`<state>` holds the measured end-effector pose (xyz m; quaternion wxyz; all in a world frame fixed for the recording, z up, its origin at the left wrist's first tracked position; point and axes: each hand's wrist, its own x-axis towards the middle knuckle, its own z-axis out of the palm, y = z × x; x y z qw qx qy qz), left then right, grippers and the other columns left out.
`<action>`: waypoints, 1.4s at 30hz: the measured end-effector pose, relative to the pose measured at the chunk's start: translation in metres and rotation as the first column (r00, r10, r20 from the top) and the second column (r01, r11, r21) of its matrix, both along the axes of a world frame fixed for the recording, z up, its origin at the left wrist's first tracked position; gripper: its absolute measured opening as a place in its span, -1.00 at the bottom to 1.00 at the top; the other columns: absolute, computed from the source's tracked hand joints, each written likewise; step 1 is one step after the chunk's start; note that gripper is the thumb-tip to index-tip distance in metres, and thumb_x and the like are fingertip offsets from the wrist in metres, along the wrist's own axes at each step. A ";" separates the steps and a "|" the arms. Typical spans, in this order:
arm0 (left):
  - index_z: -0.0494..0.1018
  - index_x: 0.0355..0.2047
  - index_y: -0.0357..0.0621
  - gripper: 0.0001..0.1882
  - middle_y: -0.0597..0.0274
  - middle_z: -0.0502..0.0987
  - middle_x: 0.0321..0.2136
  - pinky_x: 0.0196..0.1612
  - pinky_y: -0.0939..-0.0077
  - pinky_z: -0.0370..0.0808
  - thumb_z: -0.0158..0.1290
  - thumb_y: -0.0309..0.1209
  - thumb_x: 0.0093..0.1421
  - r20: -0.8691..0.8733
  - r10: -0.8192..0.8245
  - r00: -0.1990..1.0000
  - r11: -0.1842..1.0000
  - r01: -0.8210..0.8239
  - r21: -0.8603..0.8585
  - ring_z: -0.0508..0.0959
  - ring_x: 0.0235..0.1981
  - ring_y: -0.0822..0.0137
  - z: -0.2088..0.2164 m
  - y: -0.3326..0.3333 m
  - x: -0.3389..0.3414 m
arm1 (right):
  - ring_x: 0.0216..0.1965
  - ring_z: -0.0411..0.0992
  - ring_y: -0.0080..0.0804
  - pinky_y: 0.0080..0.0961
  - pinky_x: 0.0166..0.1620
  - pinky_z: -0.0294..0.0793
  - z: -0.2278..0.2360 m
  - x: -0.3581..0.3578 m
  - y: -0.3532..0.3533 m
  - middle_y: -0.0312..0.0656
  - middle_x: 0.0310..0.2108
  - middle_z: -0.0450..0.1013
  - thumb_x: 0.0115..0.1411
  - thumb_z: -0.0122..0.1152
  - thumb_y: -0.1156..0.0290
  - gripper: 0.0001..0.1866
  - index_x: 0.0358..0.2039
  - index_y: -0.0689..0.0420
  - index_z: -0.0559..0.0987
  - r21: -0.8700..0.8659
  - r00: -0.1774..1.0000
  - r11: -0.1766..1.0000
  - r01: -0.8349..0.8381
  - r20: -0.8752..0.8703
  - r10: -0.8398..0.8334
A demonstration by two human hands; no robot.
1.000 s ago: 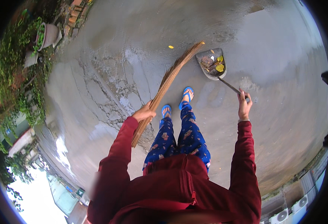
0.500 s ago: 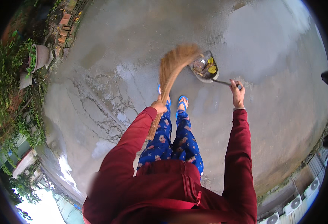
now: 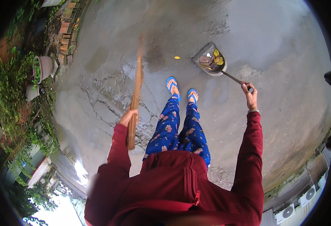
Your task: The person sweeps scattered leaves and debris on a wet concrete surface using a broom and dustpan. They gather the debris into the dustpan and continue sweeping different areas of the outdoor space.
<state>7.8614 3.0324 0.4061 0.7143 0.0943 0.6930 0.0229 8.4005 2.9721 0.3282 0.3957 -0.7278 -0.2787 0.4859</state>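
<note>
As you look down at yourself, your maroon zip-up jacket [image 3: 165, 177] fills the foreground, with blue trousers [image 3: 168, 128] printed with small figures running ahead below it. Your two hands are well apart, each closed around something. Your left hand [image 3: 129, 116], out to the left of your legs, is wrapped around the lower part of a brown straw broom [image 3: 136, 88]; its butt end points back toward you and its bristles stretch forward, the far tip blurred, so you cannot tell whether it touches the ground. Your right hand [image 3: 250, 98] grips the end of the dark handle [image 3: 232, 77] of a grey dustpan [image 3: 206, 50], which sits ahead and right of your feet. Inside the dustpan lie yellow leaves [image 3: 220, 60] and brown debris [image 3: 205, 60]. Your feet stand in blue flip-flops [image 3: 171, 85], the left a little ahead of the right. Beyond them, between broom and dustpan, a single yellow leaf [image 3: 177, 57] lies on the damp grey concrete [image 3: 282, 101], which is cracked on the left. Farther out to the left are a potted plant [image 3: 45, 69], leafy greenery [image 3: 5, 109] and stacked bricks [image 3: 64, 37]; at the lower right edge, white air-conditioner units [image 3: 285, 213] stand by a wall.
</note>
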 end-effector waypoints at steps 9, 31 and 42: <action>-0.06 0.02 -0.09 -0.26 0.19 0.32 -0.59 -0.72 0.46 0.35 0.01 -0.51 -0.21 -0.013 -0.493 0.870 0.863 0.491 0.118 0.36 -0.73 0.36 -0.077 -0.039 0.125 | -0.21 0.26 -0.46 -0.49 -0.06 0.19 -0.003 0.006 0.006 -0.17 -0.25 0.41 0.04 0.08 0.34 -0.78 -0.58 0.24 0.39 -0.002 0.988 0.990 -0.143 0.058 0.143; 0.19 -0.51 -0.09 -0.82 0.30 0.23 -0.77 -0.79 0.52 0.26 -0.05 -0.46 -0.15 -0.203 0.139 0.969 0.987 -0.119 0.108 0.30 -0.79 0.43 0.083 0.047 -0.026 | -0.27 0.30 -0.50 -0.56 -0.12 0.30 0.042 0.014 0.054 -0.12 -0.28 0.36 0.07 0.07 0.38 -0.80 -0.54 0.25 0.35 0.153 0.921 0.962 0.226 -0.356 -0.160; 0.23 -0.63 -0.08 -0.89 0.31 0.26 -0.80 -0.77 0.57 0.28 -0.04 -0.43 -0.15 0.000 0.003 1.000 1.000 -0.003 0.001 0.28 -0.83 0.42 -0.028 0.285 -0.024 | -0.14 0.24 -0.43 -0.46 -0.02 0.13 0.047 0.014 0.065 -0.15 -0.21 0.39 0.04 0.10 0.31 -0.77 -0.60 0.17 0.35 -0.131 0.993 0.989 -0.063 0.089 0.075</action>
